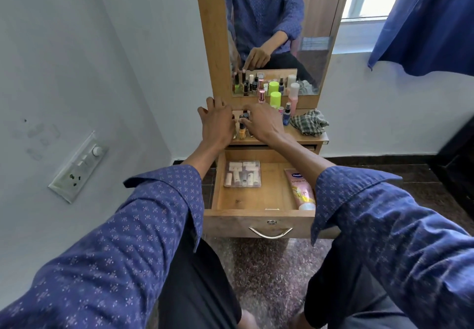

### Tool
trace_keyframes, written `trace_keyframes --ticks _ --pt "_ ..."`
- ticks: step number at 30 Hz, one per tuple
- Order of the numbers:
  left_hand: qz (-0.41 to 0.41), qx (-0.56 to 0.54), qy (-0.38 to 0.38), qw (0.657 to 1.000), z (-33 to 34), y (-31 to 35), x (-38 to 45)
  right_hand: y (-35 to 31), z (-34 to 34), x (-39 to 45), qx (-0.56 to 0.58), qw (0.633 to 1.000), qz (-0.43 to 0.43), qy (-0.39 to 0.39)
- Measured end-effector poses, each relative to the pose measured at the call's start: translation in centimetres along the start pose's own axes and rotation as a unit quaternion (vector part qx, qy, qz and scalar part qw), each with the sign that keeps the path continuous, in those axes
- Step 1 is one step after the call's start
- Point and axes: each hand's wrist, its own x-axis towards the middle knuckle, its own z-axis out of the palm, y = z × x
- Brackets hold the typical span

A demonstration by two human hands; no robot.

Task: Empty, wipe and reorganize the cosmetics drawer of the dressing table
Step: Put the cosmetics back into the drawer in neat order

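Both my arms are stretched forward over the open wooden drawer (259, 201) to the wooden dressing-table surface (305, 137) under the mirror (277, 33).

Left hand (216, 123): back of hand up, fingers extended and held close together, fingertips at the lower edge of the mirror frame. It stands just left of a cluster of small nail-polish bottles; I cannot tell whether it holds any of them.

Right hand (261, 123): palm down, fingers curled at the black cap of a small dark bottle (244, 118) in that cluster. The grip looks like a pinch, partly hidden. A small yellow nail-polish bottle with a black cap (242, 133) stands directly below it, between the two hands.

Count, drawer: two items. One clear flat packet of small white tubes (242, 174) at back left; one pink squeeze tube with a white cap (300, 189) along the right wall. Both lie well below the hands.

Count, surface right of the hands: one lime-green capped container (275, 100), one pink spray bottle with a white cap (293, 99), one crumpled checked green cloth (309, 123). The smaller bottles are too crowded to count.
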Motion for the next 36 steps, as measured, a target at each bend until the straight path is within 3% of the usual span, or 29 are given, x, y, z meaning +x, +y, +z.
trace_keyframes --ticks 11,23,28,36 --pt "-0.023 -0.032 -0.005 0.999 0.2 -0.3 0.7 0.1 0.0 0.0 0.018 1.0 0.006 -0.018" --pt "0.121 -0.147 0.067 0.979 -1.5 -1.5 -3.3 1.1 -1.7 -3.4 0.062 0.998 -0.007 -0.033" --pt "0.123 -0.179 0.025 0.976 -0.5 -2.7 -7.0 1.0 -1.5 -5.5 0.064 0.995 0.004 -0.072" --pt "0.059 -0.19 -0.059 0.978 2.2 -4.1 -11.8 -0.6 0.8 -8.9 0.073 0.984 0.022 -0.159"
